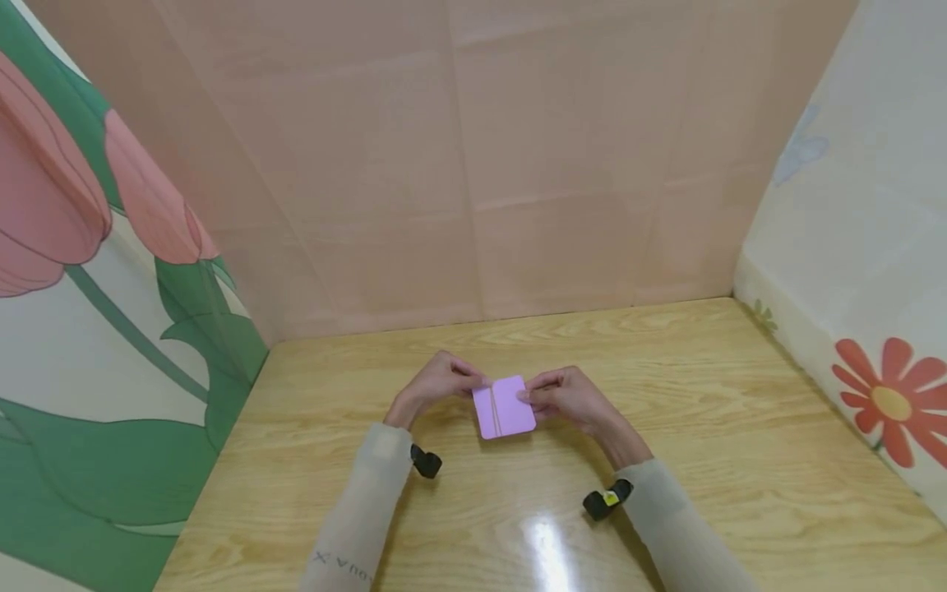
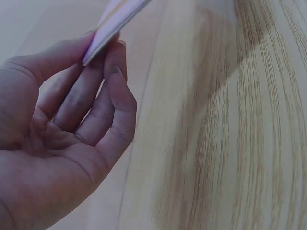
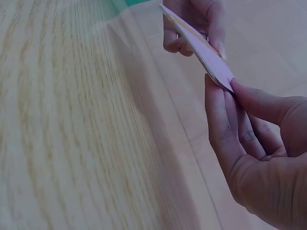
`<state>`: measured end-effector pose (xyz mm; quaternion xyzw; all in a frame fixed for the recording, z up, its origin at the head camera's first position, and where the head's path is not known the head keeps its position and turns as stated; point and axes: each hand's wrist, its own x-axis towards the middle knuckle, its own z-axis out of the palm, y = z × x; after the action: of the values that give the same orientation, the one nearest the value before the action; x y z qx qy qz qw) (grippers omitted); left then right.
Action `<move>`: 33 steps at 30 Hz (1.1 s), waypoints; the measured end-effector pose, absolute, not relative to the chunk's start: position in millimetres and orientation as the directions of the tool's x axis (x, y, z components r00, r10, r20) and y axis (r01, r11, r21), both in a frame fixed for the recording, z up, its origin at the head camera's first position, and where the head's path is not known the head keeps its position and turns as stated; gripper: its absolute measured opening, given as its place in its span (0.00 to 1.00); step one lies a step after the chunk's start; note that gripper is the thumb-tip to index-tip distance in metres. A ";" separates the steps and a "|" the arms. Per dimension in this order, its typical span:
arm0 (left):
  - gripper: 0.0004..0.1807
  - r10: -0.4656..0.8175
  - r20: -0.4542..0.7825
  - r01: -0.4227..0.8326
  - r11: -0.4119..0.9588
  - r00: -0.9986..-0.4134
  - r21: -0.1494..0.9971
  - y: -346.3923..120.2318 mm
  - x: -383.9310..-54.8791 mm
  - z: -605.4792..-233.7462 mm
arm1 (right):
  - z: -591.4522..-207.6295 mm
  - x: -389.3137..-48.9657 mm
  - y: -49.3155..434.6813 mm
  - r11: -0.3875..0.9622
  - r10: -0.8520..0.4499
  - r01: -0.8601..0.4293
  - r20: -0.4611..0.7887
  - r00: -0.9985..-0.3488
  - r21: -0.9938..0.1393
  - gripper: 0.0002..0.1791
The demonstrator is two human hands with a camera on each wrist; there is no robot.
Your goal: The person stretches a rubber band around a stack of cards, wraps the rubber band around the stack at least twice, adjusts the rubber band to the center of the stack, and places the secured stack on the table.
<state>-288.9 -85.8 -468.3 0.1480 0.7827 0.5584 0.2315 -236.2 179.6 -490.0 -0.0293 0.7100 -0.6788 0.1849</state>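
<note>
A thin stack of lilac cards [image 1: 514, 409] with rounded corners is held up above the table in the head view. A tan rubber band [image 1: 496, 411] runs across it left of its middle. My left hand [image 1: 438, 381] pinches the stack's left edge between thumb and fingers, close to the band. At the opposite edge, my right hand [image 1: 575, 401] grips it with the thumb on the front face. The right wrist view shows the layered edge of the cards [image 3: 204, 55], tilted, with fingers behind them. In the left wrist view only a corner of the stack [image 2: 108, 33] appears.
The wood-grain table [image 1: 296, 460] reaches back to a pinkish covered wall [image 1: 459, 164]. A tulip-patterned panel [image 1: 133, 329] borders the left side, and a white panel with a red flower [image 1: 891, 403] borders the right. Black wrist cameras [image 1: 425, 462] are strapped near the sleeves.
</note>
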 end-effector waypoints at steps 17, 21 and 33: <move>0.13 0.489 -0.170 0.017 0.355 -0.856 0.935 -70.2 -286.2 -472.4 | -488.1 -235.3 177.2 0.100 -0.316 0.173 -0.196 -0.928 -0.980 0.14; 0.14 0.489 -0.176 -0.001 0.336 -0.854 0.942 -68.9 -284.8 -473.6 | -488.3 -236.2 180.7 0.098 -0.299 0.190 -0.211 -0.930 -0.977 0.13; 0.14 0.432 -0.187 -0.040 0.327 -0.882 0.944 -77.4 -284.4 -474.5 | -487.6 -237.1 183.1 0.088 -0.296 0.213 -0.230 -0.927 -0.973 0.13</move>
<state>-284.4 -77.4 -474.5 0.1245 0.7875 0.5666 0.2082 -237.1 183.1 -487.6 -0.0291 0.7132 -0.6745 0.1888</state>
